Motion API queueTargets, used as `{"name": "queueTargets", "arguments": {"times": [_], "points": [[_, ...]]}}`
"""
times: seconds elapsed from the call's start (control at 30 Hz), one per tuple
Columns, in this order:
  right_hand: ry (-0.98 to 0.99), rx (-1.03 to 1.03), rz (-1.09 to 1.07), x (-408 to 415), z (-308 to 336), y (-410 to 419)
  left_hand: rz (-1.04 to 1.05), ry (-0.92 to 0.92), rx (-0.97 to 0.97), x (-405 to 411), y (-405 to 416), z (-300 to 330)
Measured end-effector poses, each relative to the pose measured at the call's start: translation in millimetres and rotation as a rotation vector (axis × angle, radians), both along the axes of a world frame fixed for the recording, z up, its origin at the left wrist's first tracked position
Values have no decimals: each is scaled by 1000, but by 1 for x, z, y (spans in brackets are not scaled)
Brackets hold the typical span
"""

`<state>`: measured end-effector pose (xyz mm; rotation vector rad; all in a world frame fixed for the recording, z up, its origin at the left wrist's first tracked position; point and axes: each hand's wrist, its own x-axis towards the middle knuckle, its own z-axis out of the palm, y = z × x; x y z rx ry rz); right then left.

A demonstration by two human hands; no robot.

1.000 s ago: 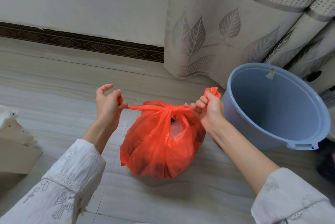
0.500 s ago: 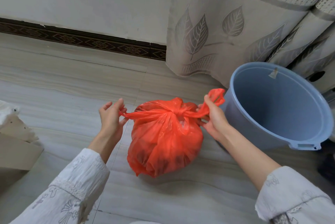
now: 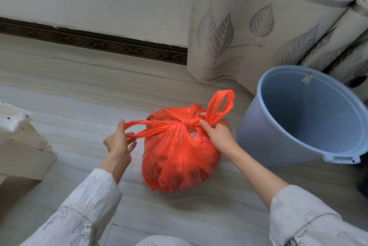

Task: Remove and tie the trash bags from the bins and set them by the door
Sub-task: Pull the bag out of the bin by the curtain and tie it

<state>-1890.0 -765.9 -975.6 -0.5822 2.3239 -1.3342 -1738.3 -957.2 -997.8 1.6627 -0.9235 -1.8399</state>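
A full red bag (image 3: pixel 179 156) sits on the tiled floor (image 3: pixel 79 106) just left of an empty blue bin (image 3: pixel 298 118). The left hand (image 3: pixel 118 142) pinches one handle loop, pulled out sideways. The right hand (image 3: pixel 218 136) grips the bag at its knot (image 3: pixel 187 123), which may not be fully tight; the other loop stands up.

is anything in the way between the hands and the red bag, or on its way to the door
Nothing separates them: the left hand grips one handle loop and the right hand pinches the knot of the red bag. No door is in view, so that path cannot be judged.
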Motion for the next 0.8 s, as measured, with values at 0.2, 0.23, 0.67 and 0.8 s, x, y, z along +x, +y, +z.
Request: {"name": "queueTargets", "arguments": {"times": [0.2, 0.23, 0.67, 0.8], "points": [[98, 128, 18, 9, -3, 0, -118, 384, 289, -7, 19, 10], [76, 103, 5, 10, -3, 0, -166, 404, 248, -12, 23, 13], [-46, -141, 29, 8, 37, -16, -527, 120, -417, -68, 45, 42], [-174, -346, -36, 6, 46, -18, -366, 411, -270, -74, 51, 43]]}}
